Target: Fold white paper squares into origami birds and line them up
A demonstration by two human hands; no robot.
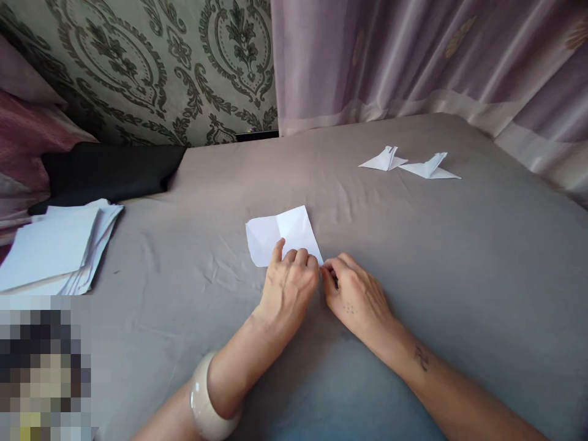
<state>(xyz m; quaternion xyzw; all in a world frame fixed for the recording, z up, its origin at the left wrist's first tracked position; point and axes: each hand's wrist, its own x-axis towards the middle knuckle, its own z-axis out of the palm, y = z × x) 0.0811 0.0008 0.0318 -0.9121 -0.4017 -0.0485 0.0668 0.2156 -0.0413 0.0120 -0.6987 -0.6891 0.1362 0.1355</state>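
Note:
A small white sheet of paper (264, 242) with crossing crease lines lies on the grey cloth. My left hand (290, 278) rests over its near edge, one finger stretched onto the paper and the others curled at the right corner. Just to the right, my right hand (353, 288) pinches that corner between thumb and fingertips. The two hands almost touch there, and the left one hides the sheet's near edge. My left wrist wears a pale bangle (206, 398).
Two folded white paper figures (384, 159) (432, 166) sit at the back right of the cloth-covered surface (459, 245). On the left lies a stack of white paper (50, 248), in front of a black folded item (110, 171). Pinkish curtains (367, 61) hang behind.

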